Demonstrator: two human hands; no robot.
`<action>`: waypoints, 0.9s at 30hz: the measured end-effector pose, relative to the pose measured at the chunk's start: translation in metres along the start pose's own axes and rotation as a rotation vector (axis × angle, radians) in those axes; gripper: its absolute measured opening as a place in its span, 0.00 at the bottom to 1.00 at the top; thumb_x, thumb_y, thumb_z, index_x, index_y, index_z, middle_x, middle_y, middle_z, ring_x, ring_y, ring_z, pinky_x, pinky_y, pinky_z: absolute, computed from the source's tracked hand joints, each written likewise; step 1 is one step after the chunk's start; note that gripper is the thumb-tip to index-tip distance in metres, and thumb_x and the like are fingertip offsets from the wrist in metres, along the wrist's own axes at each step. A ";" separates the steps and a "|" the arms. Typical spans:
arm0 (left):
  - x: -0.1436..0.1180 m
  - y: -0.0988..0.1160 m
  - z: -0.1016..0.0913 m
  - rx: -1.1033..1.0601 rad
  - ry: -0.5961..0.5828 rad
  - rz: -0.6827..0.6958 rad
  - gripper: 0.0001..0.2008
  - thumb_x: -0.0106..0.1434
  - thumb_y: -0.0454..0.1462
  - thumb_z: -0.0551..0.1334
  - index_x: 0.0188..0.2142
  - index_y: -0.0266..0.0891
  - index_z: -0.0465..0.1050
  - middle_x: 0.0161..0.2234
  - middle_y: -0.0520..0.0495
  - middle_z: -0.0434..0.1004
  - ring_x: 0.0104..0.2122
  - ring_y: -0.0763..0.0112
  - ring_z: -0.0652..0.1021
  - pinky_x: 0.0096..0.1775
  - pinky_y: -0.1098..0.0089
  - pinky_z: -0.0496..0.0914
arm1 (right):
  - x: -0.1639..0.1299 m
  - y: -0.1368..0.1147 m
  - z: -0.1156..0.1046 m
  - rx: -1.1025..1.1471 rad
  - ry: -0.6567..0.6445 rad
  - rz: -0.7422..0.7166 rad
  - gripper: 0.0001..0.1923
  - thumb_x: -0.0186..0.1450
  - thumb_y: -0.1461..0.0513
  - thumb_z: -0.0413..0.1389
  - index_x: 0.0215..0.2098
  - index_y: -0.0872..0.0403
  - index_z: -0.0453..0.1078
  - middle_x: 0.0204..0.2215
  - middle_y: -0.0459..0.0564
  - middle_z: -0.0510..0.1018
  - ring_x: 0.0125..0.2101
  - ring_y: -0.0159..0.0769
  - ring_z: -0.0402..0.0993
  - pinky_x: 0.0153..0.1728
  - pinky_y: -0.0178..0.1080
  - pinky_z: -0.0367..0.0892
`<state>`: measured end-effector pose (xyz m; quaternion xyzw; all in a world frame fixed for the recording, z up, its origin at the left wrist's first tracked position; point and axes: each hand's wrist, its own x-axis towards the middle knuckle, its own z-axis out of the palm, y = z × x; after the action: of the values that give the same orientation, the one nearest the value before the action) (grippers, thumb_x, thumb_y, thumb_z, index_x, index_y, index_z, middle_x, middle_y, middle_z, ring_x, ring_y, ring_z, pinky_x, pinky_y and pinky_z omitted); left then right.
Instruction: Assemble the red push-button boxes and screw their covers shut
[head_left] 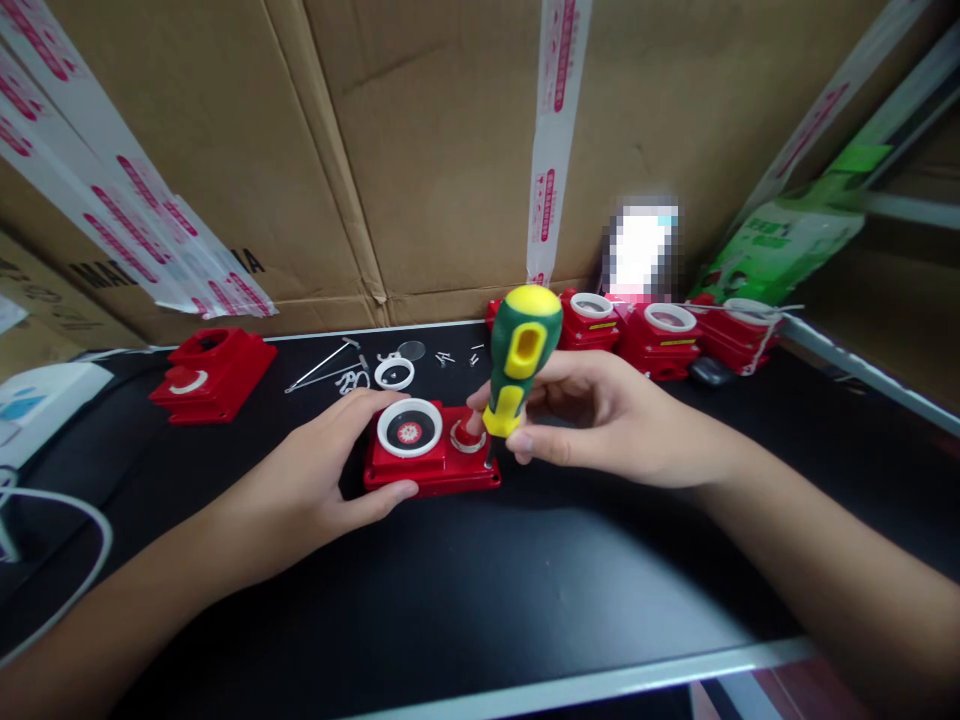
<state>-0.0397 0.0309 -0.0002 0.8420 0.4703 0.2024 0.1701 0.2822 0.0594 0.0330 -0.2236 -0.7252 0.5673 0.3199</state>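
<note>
A red box (412,478) with a white ring (384,436) around a dark round window and a red knob (469,432) lies on the black table. My left hand (322,465) grips its left end, fingers behind and thumb along the front edge. Held upright in my right hand (592,415) is a green and yellow screwdriver (529,345), pinched near the bottom of its handle. The screwdriver's tip meets the box's right front corner, by a small screw; whether it sits in the screw head is too small to tell.
Another red box (217,375) stands at the left. Behind my hands lie a loose white ring (394,373), metal rods (322,362) and small screws (445,358). Several red boxes (660,340) line the back right, near a lit phone-like screen (641,245) and a green-labelled bottle (787,240). Cardboard (450,150) rises behind.
</note>
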 end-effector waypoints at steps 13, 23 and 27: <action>0.000 0.004 -0.001 -0.010 -0.022 -0.016 0.31 0.70 0.54 0.71 0.67 0.49 0.68 0.64 0.42 0.79 0.61 0.46 0.82 0.62 0.49 0.78 | 0.007 0.003 0.002 0.027 0.013 -0.014 0.20 0.61 0.63 0.78 0.46 0.54 0.76 0.39 0.45 0.81 0.37 0.32 0.79 0.39 0.35 0.75; 0.000 0.001 0.001 0.003 -0.007 -0.002 0.32 0.70 0.53 0.71 0.68 0.50 0.67 0.64 0.43 0.79 0.60 0.47 0.82 0.62 0.49 0.78 | 0.003 -0.003 0.001 0.026 0.035 0.067 0.16 0.65 0.60 0.75 0.41 0.55 0.73 0.38 0.46 0.80 0.36 0.33 0.77 0.39 0.36 0.72; -0.002 0.000 0.002 0.007 0.005 0.002 0.32 0.70 0.52 0.72 0.67 0.50 0.67 0.63 0.43 0.80 0.59 0.48 0.83 0.61 0.49 0.79 | 0.007 0.004 0.009 0.047 0.110 0.048 0.22 0.58 0.63 0.79 0.38 0.55 0.71 0.36 0.46 0.80 0.34 0.32 0.76 0.34 0.34 0.69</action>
<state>-0.0397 0.0293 -0.0019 0.8426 0.4705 0.2030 0.1657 0.2702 0.0589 0.0291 -0.2642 -0.6875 0.5785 0.3506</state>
